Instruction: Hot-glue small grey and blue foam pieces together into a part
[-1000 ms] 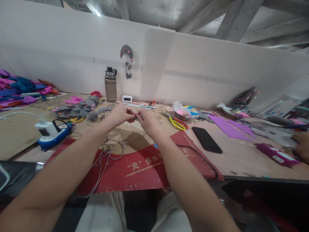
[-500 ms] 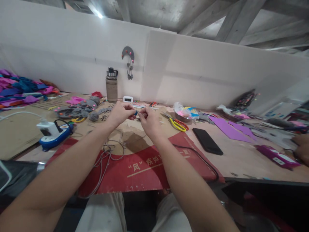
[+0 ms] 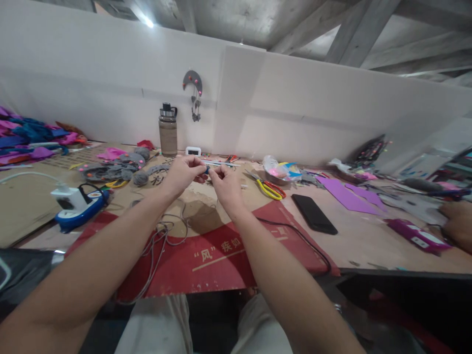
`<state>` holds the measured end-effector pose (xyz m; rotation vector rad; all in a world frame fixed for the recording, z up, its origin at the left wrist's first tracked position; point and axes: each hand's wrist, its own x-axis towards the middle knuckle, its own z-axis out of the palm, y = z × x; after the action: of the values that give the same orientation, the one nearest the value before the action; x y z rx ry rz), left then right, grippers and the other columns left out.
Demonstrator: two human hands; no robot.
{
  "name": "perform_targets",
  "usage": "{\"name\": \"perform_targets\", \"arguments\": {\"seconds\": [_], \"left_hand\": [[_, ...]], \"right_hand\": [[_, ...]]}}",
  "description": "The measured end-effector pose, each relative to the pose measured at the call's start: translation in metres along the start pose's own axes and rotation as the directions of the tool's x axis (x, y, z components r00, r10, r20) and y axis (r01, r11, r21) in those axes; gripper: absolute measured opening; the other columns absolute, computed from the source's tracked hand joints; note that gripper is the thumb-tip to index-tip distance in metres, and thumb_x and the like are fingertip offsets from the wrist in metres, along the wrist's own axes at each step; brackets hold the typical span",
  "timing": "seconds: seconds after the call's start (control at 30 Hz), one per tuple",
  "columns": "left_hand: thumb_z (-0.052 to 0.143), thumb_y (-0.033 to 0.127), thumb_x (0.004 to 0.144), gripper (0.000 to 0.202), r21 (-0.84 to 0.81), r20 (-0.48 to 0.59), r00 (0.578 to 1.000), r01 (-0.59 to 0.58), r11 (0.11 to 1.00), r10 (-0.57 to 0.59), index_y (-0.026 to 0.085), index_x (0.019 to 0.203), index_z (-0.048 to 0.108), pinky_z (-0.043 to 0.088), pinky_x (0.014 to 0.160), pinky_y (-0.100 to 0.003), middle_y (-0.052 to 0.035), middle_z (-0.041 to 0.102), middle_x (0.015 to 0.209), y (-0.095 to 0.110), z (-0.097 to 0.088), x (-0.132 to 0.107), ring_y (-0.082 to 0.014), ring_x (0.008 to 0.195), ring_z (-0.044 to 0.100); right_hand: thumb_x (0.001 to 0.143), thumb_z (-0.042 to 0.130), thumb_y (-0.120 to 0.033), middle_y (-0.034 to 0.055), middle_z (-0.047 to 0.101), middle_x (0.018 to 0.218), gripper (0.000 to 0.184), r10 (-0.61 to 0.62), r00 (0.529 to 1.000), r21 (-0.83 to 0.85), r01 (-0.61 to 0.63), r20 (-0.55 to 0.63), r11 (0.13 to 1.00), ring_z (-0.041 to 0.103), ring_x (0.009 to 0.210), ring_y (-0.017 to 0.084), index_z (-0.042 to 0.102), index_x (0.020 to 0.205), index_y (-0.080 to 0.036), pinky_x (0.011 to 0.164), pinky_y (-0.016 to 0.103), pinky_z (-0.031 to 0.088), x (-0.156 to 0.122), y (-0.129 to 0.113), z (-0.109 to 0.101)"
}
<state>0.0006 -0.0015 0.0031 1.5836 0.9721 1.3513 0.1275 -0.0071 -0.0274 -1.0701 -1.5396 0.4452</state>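
Both my arms reach out over the workbench. My left hand (image 3: 182, 174) and my right hand (image 3: 224, 183) meet above the table's middle, fingers pinched together on a tiny blue piece (image 3: 207, 170) between them. Grey cords (image 3: 162, 235) trail from under my hands across the red printed cardboard (image 3: 217, 255). What else the fingertips hold is too small to see.
Yellow-handled scissors (image 3: 270, 189) and a black phone (image 3: 313, 213) lie to the right. A water bottle (image 3: 167, 131) stands at the back wall. A blue-and-white device (image 3: 77, 202) and grey felt pieces (image 3: 118, 168) are left. Purple foam sheets (image 3: 344, 192) and another person's hand (image 3: 457, 223) are far right.
My hands have stayed together in the pinch, shifting only slightly. A small blue piece now shows between the fingertips. The view has drifted a little.
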Motion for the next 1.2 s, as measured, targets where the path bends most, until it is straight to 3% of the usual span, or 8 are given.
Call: {"name": "perform_targets", "arguments": {"seconds": [0.37,0.53,0.6,0.73,0.97,1.2], "left_hand": [[0.061,0.018,0.069,0.008,0.052,0.052,0.997,-0.061,0.997,0.058,0.013,0.073,0.056,0.051,0.052,-0.025,-0.0009,0.058,0.062,-0.007,0.0,0.001,-0.0099,0.051,0.057],[0.06,0.019,0.069,0.008,0.08,0.093,0.994,-0.064,0.995,0.056,0.013,0.073,0.057,0.051,0.053,-0.024,-0.0013,0.059,0.063,-0.006,-0.001,0.001,-0.0107,0.055,0.059],[0.059,0.02,0.07,0.008,0.117,0.104,0.993,-0.068,0.991,0.056,0.014,0.073,0.058,0.049,0.05,-0.022,-0.0009,0.058,0.062,-0.005,-0.001,0.0,-0.0103,0.054,0.058],[0.06,0.022,0.07,0.008,0.241,0.162,0.985,-0.097,0.966,0.059,0.014,0.071,0.06,0.039,0.042,-0.017,0.0014,0.054,0.053,0.0,-0.005,0.0,-0.0067,0.045,0.05],[0.062,0.019,0.067,0.012,0.028,0.252,0.959,0.122,0.992,-0.126,0.012,0.077,0.06,0.051,0.066,-0.029,-0.005,0.065,0.067,0.007,-0.009,0.001,-0.0138,0.062,0.063],[0.067,0.027,0.067,0.021,0.094,0.196,0.974,0.093,0.991,-0.11,0.012,0.082,0.061,0.052,0.057,-0.027,-0.0069,0.066,0.067,0.001,-0.01,0.002,-0.0162,0.061,0.065]], "right_hand": [[0.075,0.05,-0.035,-0.0047,0.045,0.052,0.024,0.043,0.998,-0.03,-0.044,-0.041,0.999,0.038,0.051,0.009,0.047,0.057,-0.018,0.052,0.022,0.029,0.001,-0.003,-0.003],[0.072,0.053,-0.035,-0.0064,0.042,0.053,0.016,0.081,0.992,-0.062,-0.088,-0.101,0.994,0.039,0.051,0.009,0.054,0.074,-0.019,0.052,0.021,0.029,0.002,-0.003,-0.003],[0.072,0.053,-0.034,-0.0074,0.039,0.051,0.017,0.082,0.992,-0.065,-0.088,-0.095,0.994,0.038,0.049,0.009,0.057,0.08,-0.019,0.051,0.021,0.028,0.002,-0.001,-0.004],[0.074,0.05,-0.034,-0.0062,0.039,0.049,0.018,0.063,0.997,-0.091,-0.067,-0.041,0.994,0.036,0.048,0.009,0.059,0.071,-0.019,0.05,0.022,0.026,0.003,0.001,-0.005],[0.073,0.051,-0.031,-0.0036,0.047,0.056,0.016,0.008,0.998,-0.159,-0.018,-0.064,0.987,0.04,0.054,0.009,0.06,0.072,-0.018,0.054,0.022,0.028,0.004,0.001,-0.009],[0.074,0.05,-0.03,-0.0018,0.051,0.061,0.016,-0.049,0.998,-0.208,0.042,-0.029,0.977,0.042,0.058,0.01,0.061,0.073,-0.018,0.056,0.022,0.03,0.002,0.0,-0.01]]}}
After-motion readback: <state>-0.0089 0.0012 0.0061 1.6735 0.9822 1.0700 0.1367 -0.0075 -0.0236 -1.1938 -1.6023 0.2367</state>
